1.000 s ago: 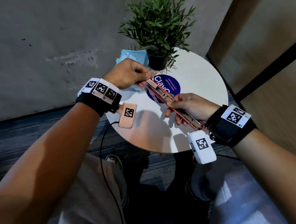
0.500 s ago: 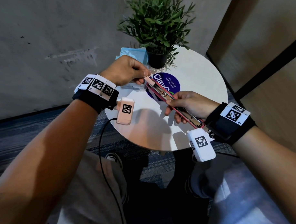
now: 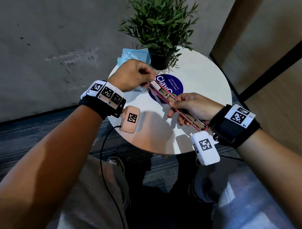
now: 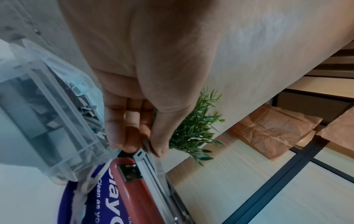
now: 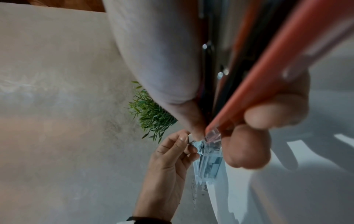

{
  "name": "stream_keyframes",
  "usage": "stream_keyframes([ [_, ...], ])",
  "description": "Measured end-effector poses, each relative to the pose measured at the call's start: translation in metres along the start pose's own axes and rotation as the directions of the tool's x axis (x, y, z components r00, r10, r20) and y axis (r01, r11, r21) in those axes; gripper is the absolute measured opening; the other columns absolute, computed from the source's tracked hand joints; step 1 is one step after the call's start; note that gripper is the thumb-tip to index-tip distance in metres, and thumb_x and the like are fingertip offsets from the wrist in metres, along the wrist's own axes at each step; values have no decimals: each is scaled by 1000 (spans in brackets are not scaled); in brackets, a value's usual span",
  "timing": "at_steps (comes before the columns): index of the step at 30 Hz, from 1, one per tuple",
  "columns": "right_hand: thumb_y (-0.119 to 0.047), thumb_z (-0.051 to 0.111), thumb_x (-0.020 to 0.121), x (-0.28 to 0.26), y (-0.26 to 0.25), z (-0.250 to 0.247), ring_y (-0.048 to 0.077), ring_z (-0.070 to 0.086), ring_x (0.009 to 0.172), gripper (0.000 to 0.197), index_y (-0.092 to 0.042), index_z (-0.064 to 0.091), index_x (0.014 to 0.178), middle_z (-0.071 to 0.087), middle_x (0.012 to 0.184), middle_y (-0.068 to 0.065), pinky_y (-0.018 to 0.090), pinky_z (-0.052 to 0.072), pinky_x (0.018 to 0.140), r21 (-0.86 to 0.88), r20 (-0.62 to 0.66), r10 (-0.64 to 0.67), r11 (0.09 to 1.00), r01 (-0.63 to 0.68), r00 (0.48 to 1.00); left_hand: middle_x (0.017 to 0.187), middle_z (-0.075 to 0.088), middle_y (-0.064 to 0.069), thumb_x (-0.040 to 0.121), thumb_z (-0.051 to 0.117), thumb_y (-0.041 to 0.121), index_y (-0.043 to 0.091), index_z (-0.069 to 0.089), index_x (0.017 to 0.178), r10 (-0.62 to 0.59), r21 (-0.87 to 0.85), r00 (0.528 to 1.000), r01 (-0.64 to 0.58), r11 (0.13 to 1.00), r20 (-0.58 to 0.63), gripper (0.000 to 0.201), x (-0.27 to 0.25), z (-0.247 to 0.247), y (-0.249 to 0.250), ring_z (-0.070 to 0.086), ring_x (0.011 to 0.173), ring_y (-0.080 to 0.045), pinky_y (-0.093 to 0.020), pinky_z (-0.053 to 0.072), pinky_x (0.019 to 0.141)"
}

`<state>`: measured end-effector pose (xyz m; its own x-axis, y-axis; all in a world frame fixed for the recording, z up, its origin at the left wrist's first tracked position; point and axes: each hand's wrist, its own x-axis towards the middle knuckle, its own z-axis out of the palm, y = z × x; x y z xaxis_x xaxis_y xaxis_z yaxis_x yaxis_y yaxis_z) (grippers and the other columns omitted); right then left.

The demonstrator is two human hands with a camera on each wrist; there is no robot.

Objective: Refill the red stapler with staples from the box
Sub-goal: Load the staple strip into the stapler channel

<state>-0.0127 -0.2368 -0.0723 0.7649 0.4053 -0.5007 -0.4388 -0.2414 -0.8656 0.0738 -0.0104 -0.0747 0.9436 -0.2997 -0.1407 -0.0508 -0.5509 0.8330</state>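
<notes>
My right hand [image 3: 172,109] grips the red stapler [image 3: 166,97] around its middle and holds it opened out above the white round table [image 3: 199,78]. The metal staple rail faces up. At the rail's front end my left hand [image 3: 150,79] pinches a short pale metal piece, likely a staple strip [image 3: 155,85], between thumb and fingers. The left wrist view shows that pinch [image 4: 145,145] right at the rail tip, above the red base [image 4: 134,189]. The clear staple box [image 4: 47,121] with loose strips sits just under and left of my left hand.
A potted green plant [image 3: 160,29] stands at the back of the table, with a blue packet [image 3: 137,54] to its left. A round blue sticker [image 3: 175,84] lies under the stapler. The table's near edge is just below my wrists; carpet floor and my legs lie beneath.
Almost nothing. Both hands and the stapler drifted slightly, and the left pinch stays at the stapler's front end.
</notes>
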Motion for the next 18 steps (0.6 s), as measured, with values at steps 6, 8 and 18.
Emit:
stream_keyframes([
  [6, -17, 55, 99, 0, -2, -1, 17, 59, 42, 16, -5, 49, 108, 75, 79, 8, 22, 42, 36, 18, -7, -8, 1000, 9, 1000, 78, 69, 4, 86, 76, 22, 19, 73, 95, 23, 11, 1000, -23, 1000, -15, 11, -1, 4, 1, 63, 61, -5, -25, 58, 66],
  [8, -16, 54, 99, -1, -3, -1, 17, 59, 42, 14, -5, 50, 106, 75, 77, 7, 22, 42, 35, 24, -5, -11, 1000, 11, 1000, 82, 68, 4, 86, 76, 26, 20, 73, 96, 32, 23, 999, -31, 999, -18, 12, -2, 5, 1, 62, 62, -2, -26, 57, 65],
  [18, -17, 55, 99, -1, -4, -4, 17, 59, 42, 18, -6, 48, 112, 75, 78, 7, 23, 42, 35, 41, -17, -15, 999, 16, 1000, 118, 67, 1, 85, 75, 34, 26, 63, 121, -25, 29, 998, 23, 999, 66, 39, -8, 9, 8, 67, 90, -13, -25, 56, 63],
])
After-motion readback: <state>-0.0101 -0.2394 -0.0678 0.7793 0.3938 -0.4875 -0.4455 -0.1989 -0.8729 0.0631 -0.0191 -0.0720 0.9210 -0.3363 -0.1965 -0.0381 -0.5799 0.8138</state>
